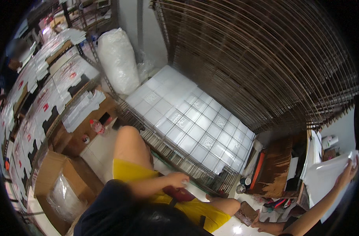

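Above my yellow shorts, my left hand (178, 179) is closed, with a small pale bit showing at its fingertips; what it is I cannot make out. A dark red patch (181, 194) shows just below it. My right arm reaches out to the far right, where my right hand (347, 173) grips the edge of a glossy white sheet (329, 173) that hangs down from the fingers. In front of my knees lies a wire rack (187, 147) over white printed sheets (191, 114).
A tall stack of wire racks (258, 51) rises behind. To the left are an open cardboard box (53, 173) with clear plastic inside, a bottle (97, 126) and tables of printed sheets (57, 90). A wrapped white roll (118, 59) stands at the back. A worn wooden cabinet (279, 165) is right.
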A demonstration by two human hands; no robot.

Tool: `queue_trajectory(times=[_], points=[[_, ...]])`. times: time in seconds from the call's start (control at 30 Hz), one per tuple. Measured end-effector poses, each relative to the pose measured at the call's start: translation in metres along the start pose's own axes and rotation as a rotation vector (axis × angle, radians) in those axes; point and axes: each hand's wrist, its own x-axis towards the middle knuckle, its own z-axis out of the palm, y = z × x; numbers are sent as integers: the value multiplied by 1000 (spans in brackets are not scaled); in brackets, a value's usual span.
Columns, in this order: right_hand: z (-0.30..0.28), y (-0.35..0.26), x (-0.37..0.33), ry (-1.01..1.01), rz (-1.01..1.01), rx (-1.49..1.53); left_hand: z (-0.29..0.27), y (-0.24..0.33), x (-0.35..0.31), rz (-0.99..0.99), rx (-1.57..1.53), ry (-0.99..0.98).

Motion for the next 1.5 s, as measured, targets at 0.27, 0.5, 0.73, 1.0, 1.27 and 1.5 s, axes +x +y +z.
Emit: queue_trajectory(times=[0.27,0.5,0.73,1.0,1.27,1.5], points=[[178,-144,-112,-643,338,213,-2,-2,4,13,-167,-146],[266,-274,-187,-1035,404,523,-3,-22,21,-237,-1155,-227],[277,-345,-195,-1005,308,669,-82,19,6,272,-2141,-266],[291,-304,-191,-865,353,692,-208,-50,-86,502,-1692,359],[373,-185,-448,-979,946,552,-300,-163,-179,-28,-869,661],[451,-169,-633,-1093,911,567,-284,-328,-178,-473,-484,715]])
